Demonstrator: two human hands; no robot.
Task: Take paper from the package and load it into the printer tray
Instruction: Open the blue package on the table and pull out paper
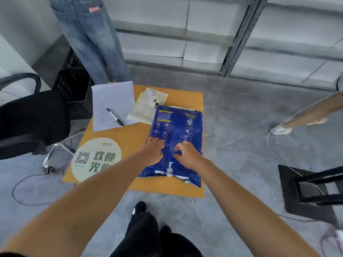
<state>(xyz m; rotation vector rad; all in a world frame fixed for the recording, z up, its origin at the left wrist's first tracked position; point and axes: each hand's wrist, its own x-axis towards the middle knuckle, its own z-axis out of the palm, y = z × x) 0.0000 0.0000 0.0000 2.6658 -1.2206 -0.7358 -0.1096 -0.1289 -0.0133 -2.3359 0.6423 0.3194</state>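
Observation:
A blue paper package (176,125) with white printed icons lies flat on the right side of a small yellow table (141,130). Its near end is torn, with white showing through. My left hand (153,152) rests palm down on the package's near left part, fingers spread. Beside it, my right hand (186,153) sits on the wrapper with its fingers curled and pinching the blue wrap. No printer or tray is in view.
On the table lie white sheets (113,102) with a black pen (115,116), a cream folded cloth (146,106) and a round printed sign (96,158). A black chair (31,119) stands left, a black stand (311,190) right. Another person's jeans (92,39) are behind the table.

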